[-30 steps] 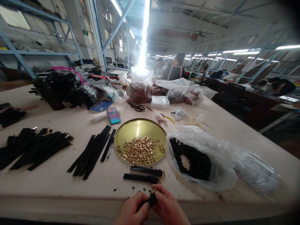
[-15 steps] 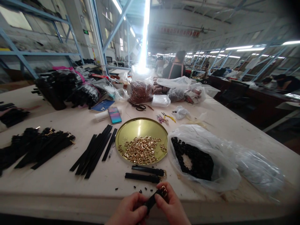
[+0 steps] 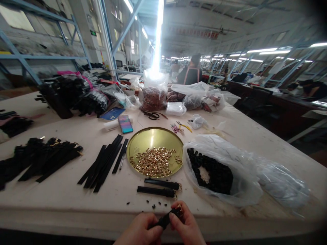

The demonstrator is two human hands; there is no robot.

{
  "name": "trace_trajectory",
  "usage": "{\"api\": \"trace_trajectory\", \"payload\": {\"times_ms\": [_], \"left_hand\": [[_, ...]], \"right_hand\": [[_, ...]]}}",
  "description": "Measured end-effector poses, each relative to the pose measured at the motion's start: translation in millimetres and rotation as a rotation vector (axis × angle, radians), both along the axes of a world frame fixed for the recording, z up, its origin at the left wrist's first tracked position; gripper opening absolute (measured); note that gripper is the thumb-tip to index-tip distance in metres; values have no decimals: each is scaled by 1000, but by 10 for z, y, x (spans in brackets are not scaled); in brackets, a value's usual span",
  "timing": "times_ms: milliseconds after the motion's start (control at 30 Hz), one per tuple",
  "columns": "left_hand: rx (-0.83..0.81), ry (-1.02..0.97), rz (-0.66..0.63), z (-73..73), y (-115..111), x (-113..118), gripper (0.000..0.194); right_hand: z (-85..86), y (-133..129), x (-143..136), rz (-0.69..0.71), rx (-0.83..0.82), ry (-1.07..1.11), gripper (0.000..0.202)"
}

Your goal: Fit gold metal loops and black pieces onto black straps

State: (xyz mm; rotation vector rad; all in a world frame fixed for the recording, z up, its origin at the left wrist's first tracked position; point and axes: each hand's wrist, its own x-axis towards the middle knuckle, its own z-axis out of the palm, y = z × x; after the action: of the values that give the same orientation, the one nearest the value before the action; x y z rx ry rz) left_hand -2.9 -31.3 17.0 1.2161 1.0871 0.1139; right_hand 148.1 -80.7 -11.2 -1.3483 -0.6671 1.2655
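Observation:
Both hands hold one black strap with a gold buckle at its upper right end, over the table's front edge. My left hand pinches the strap's lower left part between thumb and fingers. Closed round the buckle end is my right hand, its thumb pressed on the strap just below the buckle. Just beyond the hands lie two buckled black straps, side by side. Behind them a round gold tray carries a heap of gold buckles.
Loose black straps lie left of the tray, with a pile of buckled straps farther left. A plastic bag of small black pieces sits on the right. Pliers, scissors and bagged goods are behind.
The strap has tilted flatter in my hands, and the left fingers have shifted slightly along it. The buckle end remains in my right hand. The view has moved a little.

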Motion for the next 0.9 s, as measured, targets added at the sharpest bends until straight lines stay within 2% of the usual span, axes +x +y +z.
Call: {"api": "trace_trajectory", "payload": {"times_ms": [133,267,333,433,633,733,900], "left_hand": [[60,28,10,-36,-35,30,18],[178,126,-71,79,-51,64,17],[184,171,-125,136,-51,76,16],[201,188,-135,159,-48,91,15],[136,106,-192,109,-50,59,17],[103,83,-167,38,-55,46,19],[91,53,-129,-66,-54,83,18]], "right_hand": [[-14,-17,3,34,23,-5,36],[20,-51,42,88,25,-133,26],[61,-61,61,112,4,-181,21],[105,-64,84,107,-10,-195,17],[35,-69,90,106,-16,-180,20],[14,-77,90,97,-5,-193,18],[82,-85,140,142,33,-351,8]]}}
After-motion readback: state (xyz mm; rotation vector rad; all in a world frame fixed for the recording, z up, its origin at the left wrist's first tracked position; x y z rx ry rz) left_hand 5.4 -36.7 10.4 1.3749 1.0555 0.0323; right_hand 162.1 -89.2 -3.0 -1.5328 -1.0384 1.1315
